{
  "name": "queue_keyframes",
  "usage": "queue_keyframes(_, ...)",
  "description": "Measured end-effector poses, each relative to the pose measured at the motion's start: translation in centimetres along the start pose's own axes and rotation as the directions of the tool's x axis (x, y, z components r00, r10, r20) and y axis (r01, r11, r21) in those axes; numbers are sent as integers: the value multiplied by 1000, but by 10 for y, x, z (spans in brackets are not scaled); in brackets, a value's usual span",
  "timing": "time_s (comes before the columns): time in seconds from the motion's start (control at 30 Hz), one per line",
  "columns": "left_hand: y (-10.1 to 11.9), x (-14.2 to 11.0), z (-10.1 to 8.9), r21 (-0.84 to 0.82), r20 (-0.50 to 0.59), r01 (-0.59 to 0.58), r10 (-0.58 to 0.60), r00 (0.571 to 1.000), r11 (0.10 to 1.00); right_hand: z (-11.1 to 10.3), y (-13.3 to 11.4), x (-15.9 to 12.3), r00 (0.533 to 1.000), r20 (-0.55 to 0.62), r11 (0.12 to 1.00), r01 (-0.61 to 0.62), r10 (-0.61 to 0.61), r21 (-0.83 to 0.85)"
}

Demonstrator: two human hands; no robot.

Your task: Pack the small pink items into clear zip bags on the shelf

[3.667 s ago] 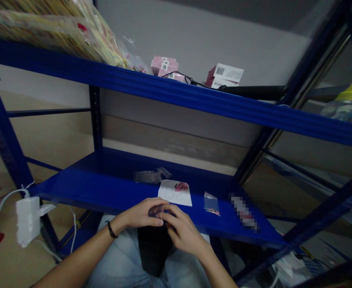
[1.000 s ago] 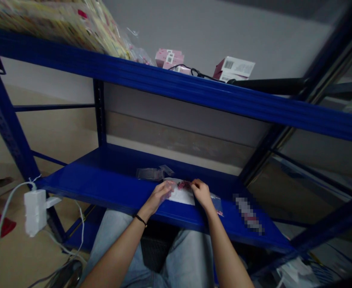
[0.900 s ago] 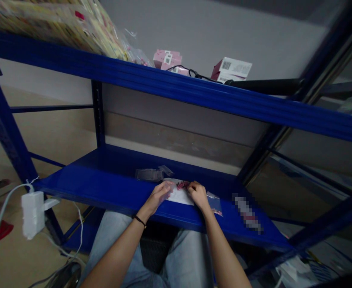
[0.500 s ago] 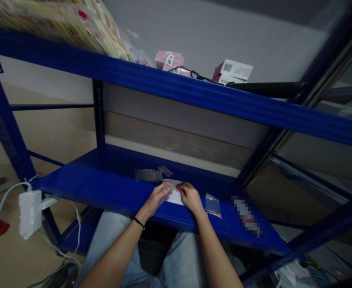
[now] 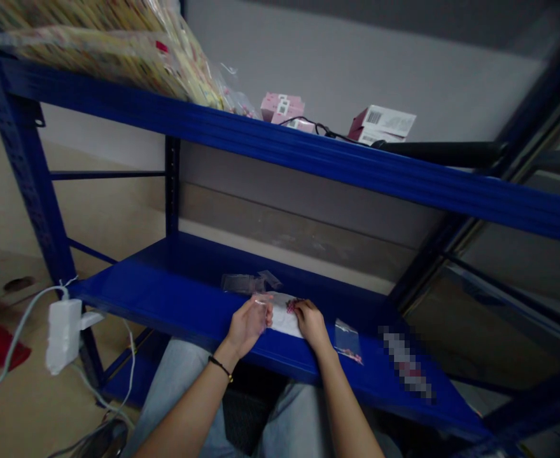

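My left hand (image 5: 250, 324) is closed around a small clear plastic bag (image 5: 261, 314), which stands up from its fingers at the left edge of a white sheet (image 5: 284, 316). On that sheet lies a little heap of small pink and dark red pieces (image 5: 291, 306), too small to name. My right hand (image 5: 312, 323) has its fingertips pinched together at the heap; what is between them is hidden. To its right lies a clear zip bag (image 5: 348, 340) with pink pieces at its bottom.
Clear flat bags (image 5: 242, 283) lie behind my left hand on the blue shelf (image 5: 165, 289). A blurred-out item (image 5: 406, 362) lies at right. The upper shelf beam (image 5: 280, 152) crosses above, bearing pink boxes (image 5: 282, 107) and packed bags (image 5: 118, 63). A white power adapter (image 5: 64, 336) hangs at left.
My left hand has turned and drawn slightly back from the sheet, and the clear bag in it now shows upright. My right hand stays at the pink pieces. The view has shifted slightly.
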State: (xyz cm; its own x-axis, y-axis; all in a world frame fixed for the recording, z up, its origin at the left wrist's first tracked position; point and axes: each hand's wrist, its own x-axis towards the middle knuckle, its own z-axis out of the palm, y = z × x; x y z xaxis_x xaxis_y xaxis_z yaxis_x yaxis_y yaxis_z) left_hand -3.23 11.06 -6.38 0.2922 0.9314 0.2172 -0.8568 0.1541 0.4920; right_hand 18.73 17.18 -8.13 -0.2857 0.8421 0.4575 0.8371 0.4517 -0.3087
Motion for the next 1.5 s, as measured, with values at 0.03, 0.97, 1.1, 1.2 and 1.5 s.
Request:
queue_keyframes(0.03, 0, 0, -1, -5, -8, 3, -3, 1000, 1000, 1, 1, 0, 1000, 3, 1000, -3, 3, -2)
queue_keyframes(0.97, -6, 2, 2, 244, -57, 78, -66, 996, 967, -34, -20, 14, 998, 31, 957, -59, 52, 282)
queue_keyframes(1.1, -2, 2, 1, 151, -58, 96, -88, 994, 984, -16, -15, 10, 999, 49, 988, -4, -4, 156)
queue_keyframes(1.2, -1, 1, 1, 130, -56, 80, -74, 996, 988, -7, -17, 6, 999, 18, 991, 43, -46, 123)
queue_keyframes(1.5, -1, 1, 1, 107, -43, 64, -60, 997, 992, -9, -24, 13, 997, -55, 998, -50, 51, 36)
